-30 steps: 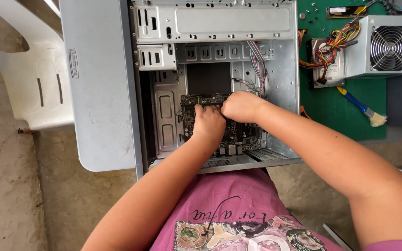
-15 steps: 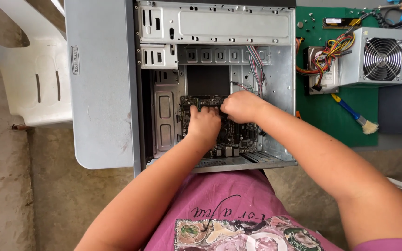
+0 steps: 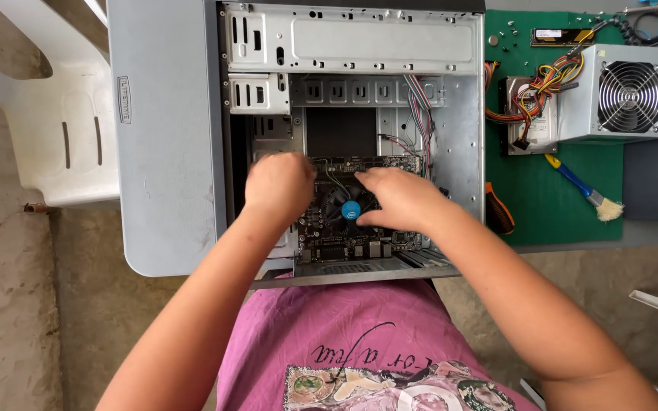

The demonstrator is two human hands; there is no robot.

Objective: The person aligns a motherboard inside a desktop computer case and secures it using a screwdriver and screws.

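Observation:
An open grey computer case (image 3: 169, 152) lies on its side in front of me. Inside it sits a dark motherboard (image 3: 336, 236) with a round black cooler fan (image 3: 348, 207) that has a blue centre. My left hand (image 3: 277, 186) is blurred at the board's left edge, with its fingers curled down out of sight. My right hand (image 3: 401, 199) lies over the right part of the board. Its fingers and thumb close around the right side of the cooler fan. Loose cables (image 3: 420, 114) hang inside the case above my right hand.
A green mat (image 3: 550, 205) lies right of the case. On it are a grey power supply (image 3: 618, 91) with coloured wires, a hard drive (image 3: 531, 125), a blue-handled brush (image 3: 584, 186) and an orange-and-black tool (image 3: 499, 209). A white plastic chair (image 3: 55, 114) stands at the left.
My hands have moved apart and the cooler fan now shows between them. My left hand has shifted left to the board's edge. My right hand stays by the fan.

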